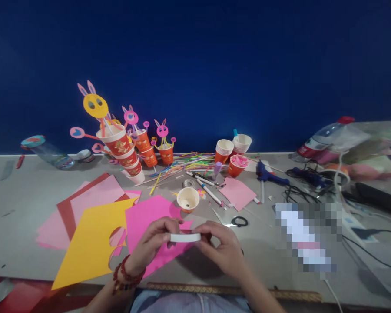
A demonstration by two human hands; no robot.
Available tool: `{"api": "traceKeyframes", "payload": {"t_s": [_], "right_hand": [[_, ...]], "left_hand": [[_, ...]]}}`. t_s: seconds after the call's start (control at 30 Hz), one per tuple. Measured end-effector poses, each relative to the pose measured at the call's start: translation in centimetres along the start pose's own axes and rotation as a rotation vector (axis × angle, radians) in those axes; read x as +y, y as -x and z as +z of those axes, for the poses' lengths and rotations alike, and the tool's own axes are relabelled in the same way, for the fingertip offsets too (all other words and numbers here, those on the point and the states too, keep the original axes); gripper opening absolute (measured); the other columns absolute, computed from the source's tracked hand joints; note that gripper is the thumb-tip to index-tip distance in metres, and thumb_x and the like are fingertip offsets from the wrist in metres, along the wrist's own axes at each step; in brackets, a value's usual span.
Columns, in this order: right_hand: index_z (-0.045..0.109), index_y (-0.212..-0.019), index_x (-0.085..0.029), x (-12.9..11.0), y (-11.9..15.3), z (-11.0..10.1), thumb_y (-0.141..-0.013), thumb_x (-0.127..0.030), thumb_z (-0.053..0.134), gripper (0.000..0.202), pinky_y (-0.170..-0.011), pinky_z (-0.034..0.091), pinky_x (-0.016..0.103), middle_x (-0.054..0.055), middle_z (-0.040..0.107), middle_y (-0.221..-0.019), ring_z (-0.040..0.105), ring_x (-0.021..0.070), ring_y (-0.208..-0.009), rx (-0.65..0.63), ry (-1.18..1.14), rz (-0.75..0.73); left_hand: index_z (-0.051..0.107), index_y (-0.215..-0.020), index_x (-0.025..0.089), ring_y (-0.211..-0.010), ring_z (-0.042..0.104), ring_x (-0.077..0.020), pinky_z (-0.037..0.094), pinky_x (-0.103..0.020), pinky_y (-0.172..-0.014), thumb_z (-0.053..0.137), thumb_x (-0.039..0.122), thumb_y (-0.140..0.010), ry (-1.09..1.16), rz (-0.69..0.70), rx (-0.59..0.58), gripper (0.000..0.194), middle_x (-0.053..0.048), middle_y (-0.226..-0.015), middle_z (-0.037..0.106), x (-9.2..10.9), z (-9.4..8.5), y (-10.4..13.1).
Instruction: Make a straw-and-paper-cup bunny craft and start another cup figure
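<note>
Between my two hands is a narrow white band-shaped thing (185, 238), seen edge-on, with a bit of red behind it; its exact kind I cannot tell. My left hand (157, 239), with red bead bracelets at the wrist, pinches its left end. The fingers of my right hand (222, 245) are closed at its right end. Beneath the hands lies a bright pink paper sheet (153, 217). Just beyond them stands an open paper cup (188, 200). To the right of that cup are scissors (239, 221) with black handles, lying on the table.
At left, a yellow sheet (87, 243) with round cutouts overlaps pink and red papers. Rabbit-faced cups (117, 143) stand behind, beside scattered coloured sticks (195, 161). Stacked cups (224, 150), a blue glue gun (270, 174), cables and a bottle (322, 139) are at right.
</note>
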State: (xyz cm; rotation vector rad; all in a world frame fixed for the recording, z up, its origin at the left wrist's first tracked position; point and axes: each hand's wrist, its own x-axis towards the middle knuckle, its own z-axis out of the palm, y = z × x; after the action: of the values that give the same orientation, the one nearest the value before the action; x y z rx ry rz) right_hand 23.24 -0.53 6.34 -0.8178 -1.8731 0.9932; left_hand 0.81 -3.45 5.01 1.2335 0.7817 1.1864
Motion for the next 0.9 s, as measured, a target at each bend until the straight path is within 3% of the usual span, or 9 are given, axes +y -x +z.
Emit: {"api": "traceKeyframes", "payload": {"t_s": [0.07, 0.13, 0.2, 0.27, 0.43, 0.6, 0.77, 0.9], "right_hand": [[0.075, -0.086, -0.020, 0.1, 0.1, -0.1, -0.091, -0.032, 0.066, 0.016, -0.055, 0.043, 0.022, -0.001, 0.061, -0.062, 0.055, 0.0131, -0.055, 0.024, 0.022, 0.017], [0.073, -0.083, -0.019, 0.4, 0.4, 0.1, -0.091, -0.035, 0.067, 0.019, -0.054, 0.042, 0.022, -0.002, 0.059, -0.060, 0.054, 0.0128, -0.053, 0.052, 0.060, 0.069], [0.071, -0.080, -0.019, 0.8, 0.7, 0.3, -0.091, -0.037, 0.067, 0.022, -0.053, 0.042, 0.022, -0.003, 0.058, -0.059, 0.052, 0.0128, -0.052, 0.067, 0.086, 0.123], [0.070, -0.078, -0.019, 1.1, 0.8, 0.5, -0.091, -0.039, 0.067, 0.024, -0.051, 0.041, 0.022, -0.003, 0.057, -0.057, 0.052, 0.0128, -0.051, 0.049, 0.094, 0.147], [0.074, -0.085, -0.022, 1.3, 0.6, 0.3, -0.094, -0.034, 0.065, 0.018, -0.054, 0.044, 0.024, -0.002, 0.063, -0.063, 0.057, 0.0144, -0.055, -0.005, 0.126, 0.046], [0.074, -0.111, -0.027, 1.4, 0.5, -0.6, -0.096, -0.026, 0.063, 0.019, -0.063, 0.051, 0.025, 0.001, 0.069, -0.079, 0.065, 0.0169, -0.068, -0.041, 0.141, -0.022], [0.063, -0.125, -0.023, 0.8, 0.9, -0.3, -0.096, -0.022, 0.058, 0.030, -0.075, 0.058, 0.030, 0.007, 0.071, -0.101, 0.069, 0.0187, -0.080, 0.079, 0.106, 0.015], [0.059, -0.123, -0.022, 0.6, 1.4, 0.2, -0.093, -0.023, 0.062, 0.030, -0.069, 0.059, 0.028, 0.007, 0.069, -0.099, 0.068, 0.0172, -0.074, 0.146, 0.051, 0.025]], "left_hand": [[0.063, -0.083, 0.020, -0.074, 0.058, -0.0178, 0.038, -0.047, -0.110, 0.055, 0.031, -0.096, -0.043, -0.009, 0.041, 0.018, 0.001, -0.072, 0.060, -0.4, 0.0, -0.1], [0.067, -0.096, 0.020, -0.095, 0.062, -0.0236, 0.043, -0.046, -0.105, 0.055, 0.030, -0.096, -0.204, 0.049, 0.081, 0.015, -0.006, -0.093, 0.067, -0.6, 0.3, -0.1], [0.064, -0.119, 0.023, -0.118, 0.056, -0.0288, 0.043, -0.048, -0.106, 0.056, 0.029, -0.096, -0.429, 0.156, 0.140, 0.025, -0.011, -0.120, 0.065, -0.5, 0.7, -0.1], [0.057, -0.132, 0.025, -0.126, 0.053, -0.0298, 0.042, -0.049, -0.108, 0.056, 0.028, -0.096, -0.583, 0.220, 0.172, 0.036, -0.013, -0.132, 0.061, -0.4, 1.3, -0.1], [0.066, -0.098, 0.020, -0.093, 0.062, -0.0228, 0.051, -0.036, -0.088, 0.055, 0.032, -0.098, -0.593, 0.113, 0.068, 0.016, -0.009, -0.094, 0.068, -0.2, 1.9, 0.1], [0.065, -0.095, 0.020, -0.097, 0.065, -0.0225, 0.051, -0.035, -0.092, 0.057, 0.035, -0.096, -0.498, -0.027, 0.020, 0.016, -0.008, -0.103, 0.070, 0.4, 2.2, 0.5], [0.064, -0.089, 0.021, -0.108, 0.064, -0.0263, 0.048, -0.042, -0.104, 0.053, 0.034, -0.099, -0.540, 0.052, 0.104, 0.020, -0.008, -0.092, 0.071, -0.1, 3.3, 0.5], [0.065, -0.097, 0.023, -0.109, 0.066, -0.0264, 0.040, -0.049, -0.115, 0.054, 0.026, -0.098, -0.641, 0.190, 0.126, 0.011, -0.007, -0.092, 0.072, -0.5, 4.1, 0.2]]}}
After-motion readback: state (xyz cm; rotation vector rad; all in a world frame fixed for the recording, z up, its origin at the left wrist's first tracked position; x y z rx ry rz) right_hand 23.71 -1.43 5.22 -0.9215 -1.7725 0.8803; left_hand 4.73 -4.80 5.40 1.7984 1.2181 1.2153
